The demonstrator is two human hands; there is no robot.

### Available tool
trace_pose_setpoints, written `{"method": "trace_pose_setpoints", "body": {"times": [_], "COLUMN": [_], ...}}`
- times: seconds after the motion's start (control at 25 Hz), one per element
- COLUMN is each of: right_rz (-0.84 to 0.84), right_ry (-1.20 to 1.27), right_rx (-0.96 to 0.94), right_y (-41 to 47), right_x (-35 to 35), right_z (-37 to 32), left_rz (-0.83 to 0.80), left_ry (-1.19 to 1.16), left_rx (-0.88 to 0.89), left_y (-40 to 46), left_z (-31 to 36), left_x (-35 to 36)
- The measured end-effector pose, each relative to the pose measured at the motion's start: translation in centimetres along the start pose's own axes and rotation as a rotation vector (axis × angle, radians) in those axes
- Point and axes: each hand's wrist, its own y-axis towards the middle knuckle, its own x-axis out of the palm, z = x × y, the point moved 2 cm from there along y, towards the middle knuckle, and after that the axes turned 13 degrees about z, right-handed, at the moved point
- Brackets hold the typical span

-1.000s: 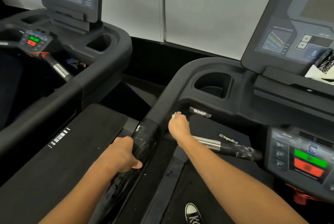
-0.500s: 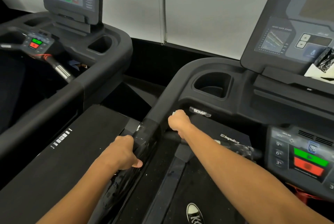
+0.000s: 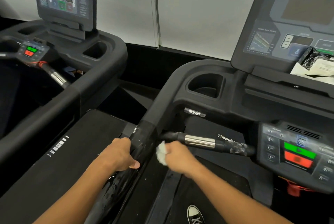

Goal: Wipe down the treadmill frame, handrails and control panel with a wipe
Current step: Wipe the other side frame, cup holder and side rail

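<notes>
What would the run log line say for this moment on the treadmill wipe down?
step: wiping side handrail | left hand: gripping handrail | right hand: holding wipe beside rail | control panel: untouched now

Both bare forearms rise from the bottom edge toward the centre of the frame. The left hand (image 3: 120, 154), just left of centre, is curled shut, knuckles up, its thumb tip pointing right. The right hand (image 3: 178, 157), right of centre, is a closed fist, fingers (image 3: 167, 148) bunched leftward.

neighbouring treadmill (image 3: 75, 95) — left | sneaker (image 3: 195, 213) — bottom | window blind (image 3: 198, 10) — behind
</notes>
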Motion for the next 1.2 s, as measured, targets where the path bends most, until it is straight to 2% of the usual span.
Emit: {"method": "trace_pose_setpoints", "body": {"times": [0.12, 0.16, 0.28, 0.36, 0.44, 0.48, 0.56, 0.6, 0.64, 0.68, 0.72, 0.8, 0.84, 0.88, 0.96, 1.12, 1.2], "right_rz": [0.295, 0.297, 0.147, 0.105, 0.084, 0.076, 0.218, 0.331, 0.431, 0.501, 0.486, 0.294, 0.174, 0.055, -0.134, -0.188, -0.237], "right_ry": [-0.067, -0.146, -0.435, -0.502, -0.364, -0.245, -0.063, -0.026, -0.061, -0.155, -0.299, -0.820, -1.103, -1.362, -1.633, -1.851, -1.856], "right_rx": [0.019, 0.019, -0.031, -0.118, -0.179, -0.142, 0.002, 0.026, -0.040, -0.225, -0.496, -1.109, -1.299, -1.341, -1.212, -1.189, -1.166], "right_y": [4.3, 5.6, 6.1, 3.9, 2.7, 3.0, 5.8, 7.2, 8.4, 9.7, 11.0, 13.6, 14.9, 15.7, 16.1, 13.8, 12.2], "right_x": [-3.5, -4.2, -1.9, 1.1, 1.6, 0.4, -3.9, -6.8, -9.5, -11.6, -12.9, -13.2, -13.0, -12.8, -12.8, -13.0, -13.9], "right_z": [1.0, 0.6, -1.8, -2.5, -1.8, -1.3, 0.5, 1.0, 1.4, 1.6, 1.9, 3.6, 4.9, 6.1, 6.6, 9.0, 9.9], "left_rz": [0.025, 0.025, 0.021, 0.017, 0.010, 0.005, 0.003, 0.006, 0.006, 0.005, 0.004, -0.014, -0.022, -0.019, -0.009, 0.003, 0.004], "left_ry": [-0.030, -0.038, -0.049, -0.055, -0.051, -0.046, -0.036, -0.039, -0.043, -0.040, -0.030, -0.018, -0.016, -0.010, -0.002, -0.024, -0.050], "left_rx": [0.008, 0.005, 0.007, 0.007, 0.005, 0.003, 0.002, -0.001, -0.007, -0.012, -0.014, -0.029, -0.039, -0.045, -0.057, -0.055, -0.052], "left_y": [-0.4, -0.5, -0.5, -0.5, -0.3, -0.3, -0.3, -0.2, -0.2, -0.2, -0.2, -0.1, -0.1, 0.0, 0.2, -0.2, -0.6], "left_z": [0.0, 0.0, 0.1, 0.1, 0.0, 0.0, 0.0, 0.0, 0.0, 0.1, 0.1, 0.1, 0.1, 0.1, -0.1, -0.1, -0.3], "left_x": [0.1, 0.0, -0.1, 0.0, 0.0, 0.0, 0.0, 0.1, 0.1, 0.1, 0.0, 0.1, 0.1, 0.2, 0.2, 0.3, 0.5]}}
